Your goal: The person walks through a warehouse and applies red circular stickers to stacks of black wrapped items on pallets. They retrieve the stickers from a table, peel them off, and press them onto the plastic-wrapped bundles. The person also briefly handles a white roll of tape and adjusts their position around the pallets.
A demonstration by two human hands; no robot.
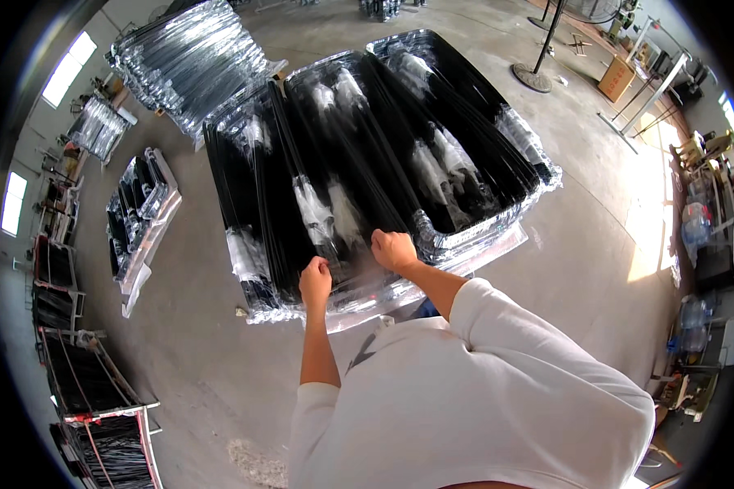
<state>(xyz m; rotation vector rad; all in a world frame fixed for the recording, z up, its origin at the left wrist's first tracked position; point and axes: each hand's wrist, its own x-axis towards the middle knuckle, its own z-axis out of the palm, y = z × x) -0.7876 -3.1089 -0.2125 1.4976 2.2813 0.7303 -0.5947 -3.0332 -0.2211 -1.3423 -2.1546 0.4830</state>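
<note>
Bundles of long black strips (359, 171), wrapped in clear shiny film, lie side by side in a broad stack on the concrete floor (204, 350), directly ahead of the person. Both hands are placed at the near edge of the stack. The left hand (315, 281) is closed into a fist on the near end of a middle bundle, and the right hand (394, 249) is closed likewise on the end just beside it; what exactly is pinched inside each fist is hidden, though film or strip ends are judged likely.

For the step to be done well, the grip is best taken on the stiff strip ends rather than on loose film alone, since the thin wrap is likely to stretch or tear. An even pull from both hands is advised, so that the long, flexible bundle is kept straight and its neighbours are not dragged along.

The film is glossy and crinkled, and white glare is thrown off it in patches. The strips look slim, dark and smooth, and are packed in dense parallel rows. A silvery, film-wrapped pile (192, 65) is seen at the upper left, well apart, and a smaller wrapped bundle (143, 216) lies on the floor to the left. Racks of dark material (90, 383) stand along the left wall.
</note>
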